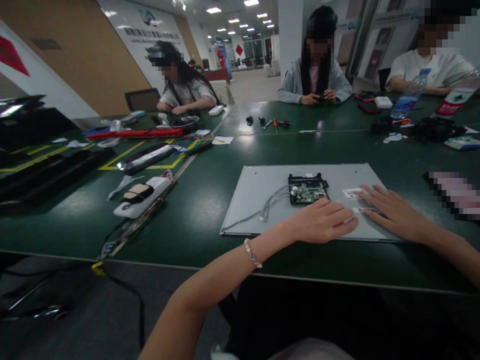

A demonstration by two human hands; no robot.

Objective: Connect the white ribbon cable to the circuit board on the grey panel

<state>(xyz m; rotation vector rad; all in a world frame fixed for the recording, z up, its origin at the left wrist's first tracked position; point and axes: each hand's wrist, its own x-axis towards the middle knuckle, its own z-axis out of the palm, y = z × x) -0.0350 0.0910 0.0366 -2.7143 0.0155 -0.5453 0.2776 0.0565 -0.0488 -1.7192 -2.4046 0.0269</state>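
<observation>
panel [262, 185] ×1 | circuit board [308, 194] ×1 | bottles [410, 95] ×2 | bracelet [250, 254] ×1

Long green tabletop [198, 190], yellow-taped at left; dark carpet [90, 310] beneath. Tan wall panel [86, 55] beside a white sign wall [150, 30] with logo. Ceiling lights [251, 3], lit; glazed partitions [253, 47], rear.

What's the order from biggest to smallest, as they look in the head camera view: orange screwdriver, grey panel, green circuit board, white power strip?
Largest to smallest:
Grey panel
White power strip
Green circuit board
Orange screwdriver, also farthest away
</observation>
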